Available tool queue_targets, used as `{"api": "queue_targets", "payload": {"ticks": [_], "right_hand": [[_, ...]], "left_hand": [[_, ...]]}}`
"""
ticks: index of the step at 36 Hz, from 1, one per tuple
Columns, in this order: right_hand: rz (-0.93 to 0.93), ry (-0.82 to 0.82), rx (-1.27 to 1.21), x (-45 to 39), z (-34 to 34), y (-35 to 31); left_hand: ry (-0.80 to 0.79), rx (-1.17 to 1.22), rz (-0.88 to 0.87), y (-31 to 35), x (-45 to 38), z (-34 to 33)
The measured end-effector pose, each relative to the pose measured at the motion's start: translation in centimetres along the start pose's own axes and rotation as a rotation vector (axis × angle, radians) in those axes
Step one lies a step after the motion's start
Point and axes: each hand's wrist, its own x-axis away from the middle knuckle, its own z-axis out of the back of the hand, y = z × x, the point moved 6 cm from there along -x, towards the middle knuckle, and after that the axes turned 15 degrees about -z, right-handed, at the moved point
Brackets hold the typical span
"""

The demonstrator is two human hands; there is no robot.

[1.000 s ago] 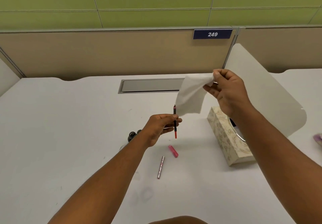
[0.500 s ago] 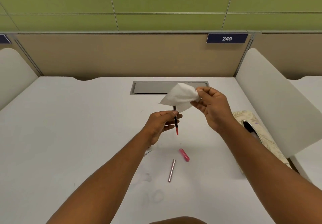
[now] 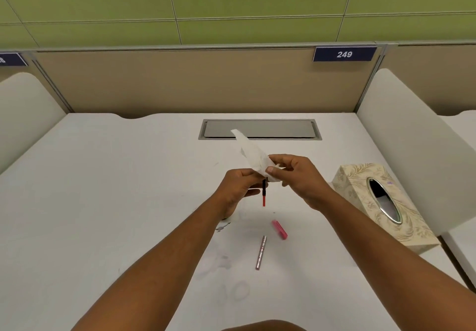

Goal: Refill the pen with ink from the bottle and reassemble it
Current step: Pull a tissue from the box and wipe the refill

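Note:
My left hand (image 3: 238,189) holds the thin pen insert (image 3: 264,196) upright, a black stem with a red lower end. My right hand (image 3: 296,176) pinches a white tissue (image 3: 251,154) and presses it around the insert's upper end, which is hidden inside the tissue. Below the hands, a pink pen piece (image 3: 279,229) and a silver pen barrel (image 3: 261,252) lie on the white desk (image 3: 103,202). The ink bottle is hidden behind my left wrist.
A patterned tissue box (image 3: 360,184) stands at the right, beside a white side divider (image 3: 412,137). A grey cable hatch (image 3: 260,129) lies at the back of the desk. Faint ink smudges (image 3: 224,227) mark the desk near my left forearm.
My right hand has brought the tissue down from the tissue box to the top of the insert and wrapped it there. My head view has shifted down and left.

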Motion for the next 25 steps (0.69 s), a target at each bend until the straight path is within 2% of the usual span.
{"api": "queue_targets", "payload": {"ticks": [10,16,21,25], "right_hand": [[-0.01,0.112,-0.181,-0.6,1.3,0.5],[0.008,0.212,-0.231,-1.1,3.7,1.2],[0.051,0.292,0.083,-1.1,4.3,1.5],[0.12,0.287,0.407,-0.4,3.2,0.5]], "left_hand": [[-0.038,-0.027,0.008,-0.4,0.5,0.6],[0.012,-0.009,0.037,-0.9,0.8,2.0],[0.104,0.049,0.018,-0.8,0.6,3.3],[0.099,0.033,0.001,-0.5,0.3,3.4]]}}
